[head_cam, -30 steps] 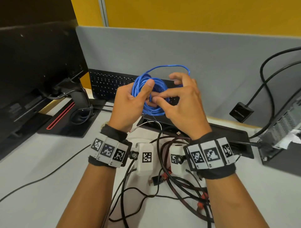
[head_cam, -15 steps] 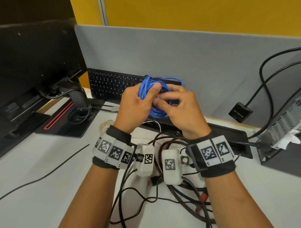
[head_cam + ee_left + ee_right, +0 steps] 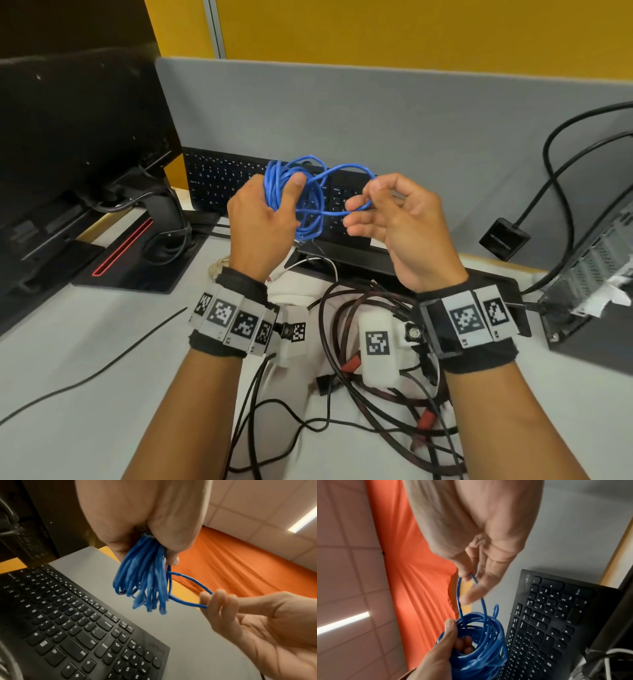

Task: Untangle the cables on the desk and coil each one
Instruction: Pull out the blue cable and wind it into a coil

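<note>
Hands apart since earlier; left hand (image 3: 260,222) grips blue cable (image 3: 310,205) coil, right hand (image 3: 397,219) pinches loop.

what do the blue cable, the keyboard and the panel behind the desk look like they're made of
Blue cable: a smooth, slightly glossy plastic or rubber jacket, judging by how it bends into soft loops in the left hand.
Keyboard: matte black plastic with printed white legends on the keys.
Grey panel: probably fabric-covered board, since it looks flat and dull with no shine.
</note>
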Motion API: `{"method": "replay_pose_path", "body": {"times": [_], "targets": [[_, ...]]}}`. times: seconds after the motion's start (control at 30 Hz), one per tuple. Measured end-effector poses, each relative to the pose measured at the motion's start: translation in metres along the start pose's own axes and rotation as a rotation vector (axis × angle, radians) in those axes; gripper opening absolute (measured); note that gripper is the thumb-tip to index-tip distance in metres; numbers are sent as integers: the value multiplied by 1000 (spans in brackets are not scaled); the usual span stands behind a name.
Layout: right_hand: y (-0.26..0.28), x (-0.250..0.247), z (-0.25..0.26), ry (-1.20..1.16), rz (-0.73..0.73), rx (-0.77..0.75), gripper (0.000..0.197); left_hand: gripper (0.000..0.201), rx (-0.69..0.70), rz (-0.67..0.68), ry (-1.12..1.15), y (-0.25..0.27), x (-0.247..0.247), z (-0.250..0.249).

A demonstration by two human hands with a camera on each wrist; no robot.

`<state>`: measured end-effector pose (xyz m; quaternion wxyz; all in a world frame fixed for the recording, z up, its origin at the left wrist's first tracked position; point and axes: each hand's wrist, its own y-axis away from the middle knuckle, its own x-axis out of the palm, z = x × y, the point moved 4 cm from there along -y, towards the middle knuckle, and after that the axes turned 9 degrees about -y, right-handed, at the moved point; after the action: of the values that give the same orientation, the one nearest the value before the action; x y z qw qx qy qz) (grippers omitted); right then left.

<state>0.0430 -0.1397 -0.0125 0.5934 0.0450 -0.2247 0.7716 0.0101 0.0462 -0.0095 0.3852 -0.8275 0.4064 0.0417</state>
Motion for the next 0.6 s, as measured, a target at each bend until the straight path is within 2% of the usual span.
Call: {"method": "replay_pose_path", "body": {"times": [0.1, 0.23, 0.3, 0.4, 0.5, 0.6], "targets": [[-3, -8, 6, 50, -124, -172, 15, 35, -25, 25, -32, -2, -1, 6], [-6, -24, 15, 160, -217, -368, 8, 31, -79, 80, 149, 0, -3, 9], [-5, -25, 15, 208, -210, -405, 8, 29, -96, 53, 180, 0, -3, 10], [-5, -23, 14, 264, -204, -415, 17, 36, -104, -6, 134, -5, -9, 16], [-6, -30, 21, 193, -245, -438, 19, 40, -123, -63, 87, -11, -22, 33], [-6, -34, 35, 136, -234, -539, 15, 30, -163, -102, 119, -14, -32, 47]]}}
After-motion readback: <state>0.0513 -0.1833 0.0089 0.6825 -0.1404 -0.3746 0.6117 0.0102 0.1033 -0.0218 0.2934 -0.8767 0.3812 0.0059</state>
